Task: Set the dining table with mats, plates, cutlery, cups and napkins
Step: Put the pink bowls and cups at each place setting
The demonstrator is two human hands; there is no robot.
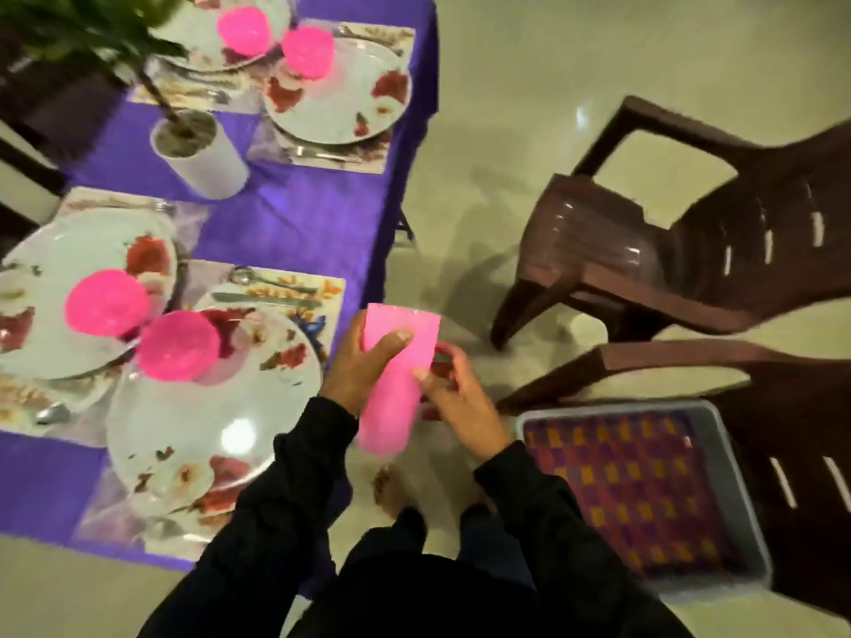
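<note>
My left hand [361, 366] grips a pink napkin [391, 407] just off the table's right edge, thumb across its front. Fingers of my right hand [460, 396] pinch the napkin's right edge; something red shows behind them, unclear what. On the purple tablecloth [294, 214], floral mats [317, 287] carry white flowered plates: a near plate [221, 421], a left plate [69, 269] and a far plate [340, 103]. A pink cup [177, 345] stands upside down on the near plate, others on the left plate [106, 302] and far plate [307, 52]. A spoon and knife [267, 290] lie above the near plate.
A plant in a white pot [202, 154] stands mid-table. Two brown plastic chairs [644, 250] are on the tiled floor to the right. A grey tub [737, 476] lined with a checked cloth sits at my right, by the nearer chair.
</note>
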